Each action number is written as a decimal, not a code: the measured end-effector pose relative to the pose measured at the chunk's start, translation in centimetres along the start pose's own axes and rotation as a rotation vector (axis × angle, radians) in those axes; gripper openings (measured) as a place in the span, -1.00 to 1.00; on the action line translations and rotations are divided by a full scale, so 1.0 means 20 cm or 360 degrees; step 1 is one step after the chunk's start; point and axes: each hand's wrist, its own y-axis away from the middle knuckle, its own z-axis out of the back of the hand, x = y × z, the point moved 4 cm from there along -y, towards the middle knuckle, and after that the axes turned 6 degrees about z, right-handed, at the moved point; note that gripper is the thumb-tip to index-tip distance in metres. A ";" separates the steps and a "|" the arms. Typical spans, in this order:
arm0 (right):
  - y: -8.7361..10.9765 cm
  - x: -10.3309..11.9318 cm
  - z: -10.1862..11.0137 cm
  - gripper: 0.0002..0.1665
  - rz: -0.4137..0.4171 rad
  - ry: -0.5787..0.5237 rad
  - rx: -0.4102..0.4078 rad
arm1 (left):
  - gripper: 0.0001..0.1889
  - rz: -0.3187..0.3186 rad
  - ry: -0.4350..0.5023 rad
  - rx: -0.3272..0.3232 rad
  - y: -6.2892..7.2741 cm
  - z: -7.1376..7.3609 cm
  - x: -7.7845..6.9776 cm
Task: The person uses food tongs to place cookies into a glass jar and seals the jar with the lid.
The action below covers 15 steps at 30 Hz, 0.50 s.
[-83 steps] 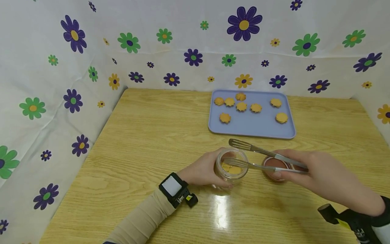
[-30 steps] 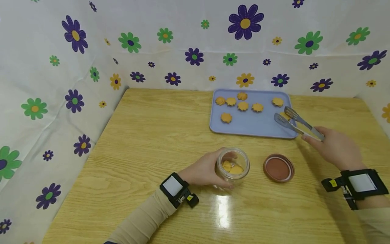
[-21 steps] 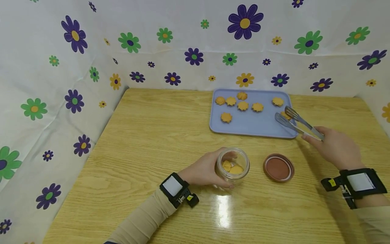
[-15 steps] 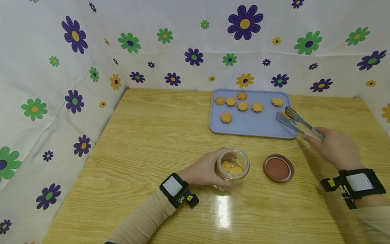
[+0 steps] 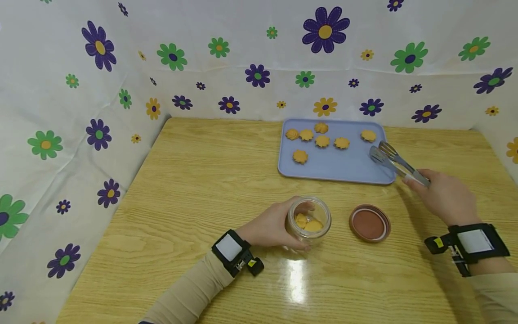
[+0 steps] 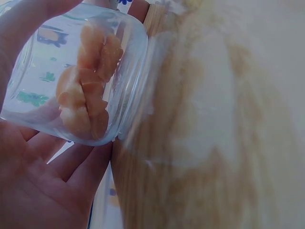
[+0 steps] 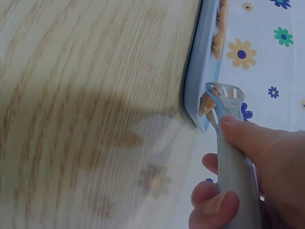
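Note:
My left hand (image 5: 275, 225) grips an open glass jar (image 5: 294, 234) on the table, its fingers and thumb curved round the side. Several golden cookies (image 6: 86, 90) lie at the jar's bottom. At the right, my right hand (image 5: 451, 198) holds metal tongs (image 5: 398, 167) with slotted tips. Those tips reach over the right end of a blue tray (image 5: 336, 173). Between them, in the right wrist view, sits a cookie (image 7: 206, 103), mostly hidden from the head camera by the tongs. More flower-shaped cookies (image 5: 322, 141) are spread over the tray.
A reddish-brown lid (image 5: 370, 223) lies upturned on the wooden table (image 5: 194, 180), between the jar and my right forearm. A white cloth (image 5: 226, 27) printed with flowers stands behind the table and along its sides, close to the tray's far edge.
My right hand has carried the tongs from the jar's mouth up to the tray's right end. Over the last second the tongs' tips have drawn closer together around the cookie. The left hand stays put.

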 end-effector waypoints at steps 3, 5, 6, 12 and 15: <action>0.00 0.00 0.00 -0.18 0.0003 -0.0008 -0.0006 | -0.05 0.0009 -0.0003 -0.0001 0.00 0.00 0.00; 0.00 0.00 0.00 -0.19 0.0006 -0.0014 -0.0009 | -0.05 0.0008 -0.0004 0.0000 0.00 0.00 0.00; 0.00 0.00 0.00 -0.19 0.0009 -0.0018 -0.0012 | -0.05 0.0005 -0.0006 0.0000 0.00 0.00 0.00; 0.01 0.02 0.01 -0.27 0.0024 -0.0043 -0.0037 | -0.05 -0.0009 -0.0001 0.0004 0.00 0.00 0.00; 0.01 0.02 0.02 -0.27 0.0007 -0.0045 -0.0048 | -0.06 -0.0010 0.0002 0.0004 0.00 0.00 0.00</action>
